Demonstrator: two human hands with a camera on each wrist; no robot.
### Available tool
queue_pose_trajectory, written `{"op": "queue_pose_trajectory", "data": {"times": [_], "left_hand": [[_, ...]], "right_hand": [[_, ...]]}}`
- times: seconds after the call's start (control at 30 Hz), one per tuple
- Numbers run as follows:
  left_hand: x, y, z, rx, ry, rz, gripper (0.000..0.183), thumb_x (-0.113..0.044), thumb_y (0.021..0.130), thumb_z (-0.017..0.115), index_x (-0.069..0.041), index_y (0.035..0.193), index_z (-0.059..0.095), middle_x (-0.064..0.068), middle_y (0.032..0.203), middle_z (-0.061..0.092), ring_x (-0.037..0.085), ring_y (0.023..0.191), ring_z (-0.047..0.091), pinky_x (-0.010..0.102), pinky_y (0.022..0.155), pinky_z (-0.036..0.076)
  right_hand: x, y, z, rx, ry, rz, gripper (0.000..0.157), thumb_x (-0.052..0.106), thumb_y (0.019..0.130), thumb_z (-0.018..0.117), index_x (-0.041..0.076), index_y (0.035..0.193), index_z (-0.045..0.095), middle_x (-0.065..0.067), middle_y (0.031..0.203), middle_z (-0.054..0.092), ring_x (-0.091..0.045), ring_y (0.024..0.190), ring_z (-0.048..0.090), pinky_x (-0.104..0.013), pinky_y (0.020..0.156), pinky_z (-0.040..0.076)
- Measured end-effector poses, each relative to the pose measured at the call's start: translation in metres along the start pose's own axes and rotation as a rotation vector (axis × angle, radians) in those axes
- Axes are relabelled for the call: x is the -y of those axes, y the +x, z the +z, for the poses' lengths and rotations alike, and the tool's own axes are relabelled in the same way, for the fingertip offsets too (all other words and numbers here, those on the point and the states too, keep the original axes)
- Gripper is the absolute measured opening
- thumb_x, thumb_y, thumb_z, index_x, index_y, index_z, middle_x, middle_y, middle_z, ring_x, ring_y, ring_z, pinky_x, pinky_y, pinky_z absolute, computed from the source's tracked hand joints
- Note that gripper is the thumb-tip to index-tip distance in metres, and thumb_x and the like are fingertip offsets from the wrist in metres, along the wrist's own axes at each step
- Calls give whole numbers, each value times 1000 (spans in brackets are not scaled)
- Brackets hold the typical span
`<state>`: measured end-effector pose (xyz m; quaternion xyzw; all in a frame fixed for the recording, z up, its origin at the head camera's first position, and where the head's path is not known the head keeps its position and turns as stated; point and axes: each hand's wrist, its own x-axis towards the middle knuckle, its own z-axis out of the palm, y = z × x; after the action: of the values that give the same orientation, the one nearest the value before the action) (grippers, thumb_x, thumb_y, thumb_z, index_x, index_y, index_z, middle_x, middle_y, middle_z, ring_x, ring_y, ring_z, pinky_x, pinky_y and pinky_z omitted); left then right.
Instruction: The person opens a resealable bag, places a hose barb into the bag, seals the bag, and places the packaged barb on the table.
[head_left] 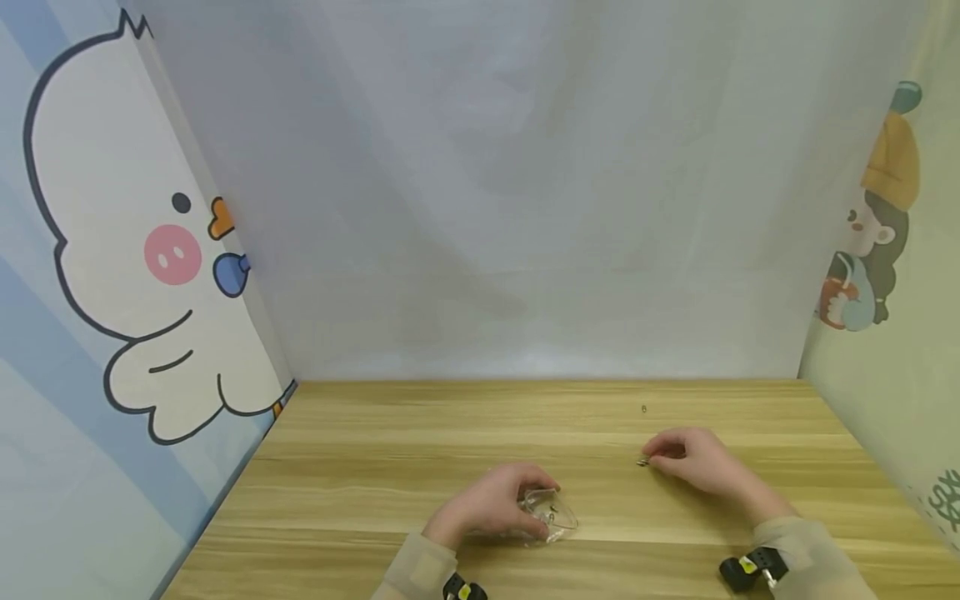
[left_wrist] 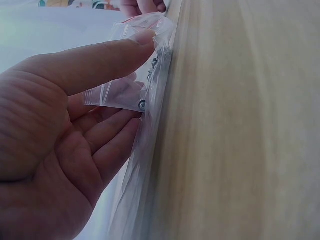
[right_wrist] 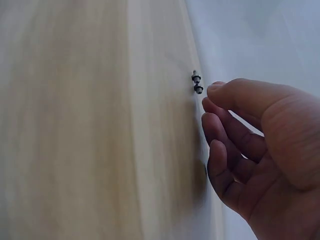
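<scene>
My left hand point(head_left: 495, 502) grips a clear plastic zip bag point(head_left: 558, 518) low over the wooden table. In the left wrist view the thumb lies along the bag's upper part point(left_wrist: 145, 25), and a few small metal pieces point(left_wrist: 154, 62) show inside it. Toward the right, my right hand point(head_left: 701, 462) is bent over a pair of small dark metal pieces point(head_left: 642, 462), which look like little screws or fittings with collars. In the right wrist view these pieces point(right_wrist: 197, 82) sit just beyond the thumb and index fingertips, with a slight gap between.
Another tiny metal piece point(head_left: 643, 409) lies farther back on the wooden table point(head_left: 375, 467). A pale grey sheet point(head_left: 480, 208) rises behind the table's back edge. Printed cartoon panels stand at the left and right sides.
</scene>
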<state>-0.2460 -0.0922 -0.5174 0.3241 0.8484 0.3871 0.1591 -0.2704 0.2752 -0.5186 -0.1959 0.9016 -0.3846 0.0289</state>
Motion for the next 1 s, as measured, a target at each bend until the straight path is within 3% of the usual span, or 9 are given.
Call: {"op": "queue_pose_trajectory", "data": {"times": [0.43,1.0], "left_hand": [[3,0,1,2,-5,0,57,-15,79,96,-13,132,73,-10,130,69,4,119,61,27,109,46],[0,0,1,1,9,-2,57,-16,79,96,-14,132,73,-10,130,69,4,119,61,27,109,46]], "right_hand": [[-8,5,-2,55,-9,0,16,16,98,79,8,111,80,4,100,74,-8,87,64,-27,75,54],[-7,9,-2,111,-12,-12,14,15,98,78,10,110,80,6,97,73,-6,82,61,-27,73,53]]}}
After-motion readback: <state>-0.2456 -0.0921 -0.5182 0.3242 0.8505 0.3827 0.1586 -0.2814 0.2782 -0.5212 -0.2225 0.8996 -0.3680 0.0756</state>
